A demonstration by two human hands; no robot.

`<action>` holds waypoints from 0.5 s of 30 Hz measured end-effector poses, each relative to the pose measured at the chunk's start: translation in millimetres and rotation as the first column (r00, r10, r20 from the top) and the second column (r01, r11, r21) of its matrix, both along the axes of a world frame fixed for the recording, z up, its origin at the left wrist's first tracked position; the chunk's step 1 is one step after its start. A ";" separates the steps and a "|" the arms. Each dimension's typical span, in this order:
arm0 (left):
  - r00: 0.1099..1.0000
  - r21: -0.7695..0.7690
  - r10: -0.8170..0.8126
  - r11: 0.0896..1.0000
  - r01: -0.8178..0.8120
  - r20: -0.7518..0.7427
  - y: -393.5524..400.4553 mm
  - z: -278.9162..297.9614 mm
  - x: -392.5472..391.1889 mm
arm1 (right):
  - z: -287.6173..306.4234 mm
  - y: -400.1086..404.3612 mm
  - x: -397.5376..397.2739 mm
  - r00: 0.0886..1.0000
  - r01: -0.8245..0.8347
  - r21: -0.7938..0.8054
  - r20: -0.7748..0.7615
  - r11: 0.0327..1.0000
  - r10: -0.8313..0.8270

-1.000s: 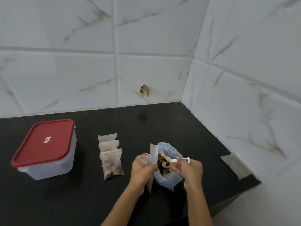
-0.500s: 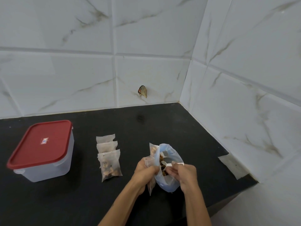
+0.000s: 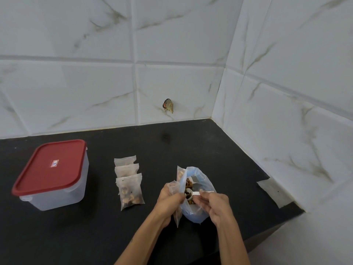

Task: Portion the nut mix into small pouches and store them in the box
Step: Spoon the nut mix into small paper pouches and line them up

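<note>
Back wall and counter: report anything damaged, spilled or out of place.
A small brown, ragged object sticks out of the back wall tile just above the counter; what it is cannot be told. No nuts lie spilled on the counter.

Three small translucent filled pouches [image 3: 129, 185] in a row, one small pouch [image 3: 174, 188] held, one blue plastic bag [image 3: 198, 190], one white plastic scoop [image 3: 191, 194] and one red-lidded clear plastic box [image 3: 51, 175] are counted.
</note>
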State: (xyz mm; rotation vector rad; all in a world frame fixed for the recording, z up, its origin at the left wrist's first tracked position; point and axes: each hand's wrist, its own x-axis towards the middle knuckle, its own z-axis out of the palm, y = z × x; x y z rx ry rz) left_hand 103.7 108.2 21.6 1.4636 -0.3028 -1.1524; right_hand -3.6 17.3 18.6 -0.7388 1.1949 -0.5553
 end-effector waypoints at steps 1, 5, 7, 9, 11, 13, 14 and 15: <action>1.000 0.004 -0.004 1.000 0.004 -0.004 0.4 0.9 0.1 | 0.6 0.5 -0.1 1.000 0.006 0.019 0.023 1.000 -0.007; 0.998 0.007 0.010 1.000 -0.010 -0.057 2.2 -0.3 1.7 | 1.0 1.1 -1.2 0.991 0.051 0.129 0.114 0.990 -0.066; 0.998 0.004 0.015 1.000 -0.015 -0.056 2.9 0.6 1.4 | 1.1 1.1 -1.9 0.987 0.060 0.166 0.136 0.984 -0.083; 0.998 0.009 0.027 1.000 -0.027 -0.051 2.5 0.0 2.2 | 1.3 0.5 -3.3 0.982 0.075 0.190 0.158 0.979 -0.106; 0.999 0.023 0.034 0.999 -0.034 -0.020 0.6 -2.1 4.1 | 1.8 0.5 -6.3 0.975 0.086 0.205 0.183 0.975 -0.124; 0.998 0.032 0.038 0.999 -0.039 0.045 -1.0 -2.8 5.9 | 3.2 1.3 -9.1 0.970 0.097 0.212 0.199 0.972 -0.140; 0.995 0.030 0.044 0.998 -0.047 0.094 -1.2 -1.5 6.2 | 4.4 1.4 -10.2 0.967 0.105 0.213 0.206 0.971 -0.150; 0.987 0.026 0.048 0.998 -0.052 0.155 -0.9 0.7 6.0 | 5.8 1.4 -11.2 0.964 0.115 0.212 0.213 0.970 -0.161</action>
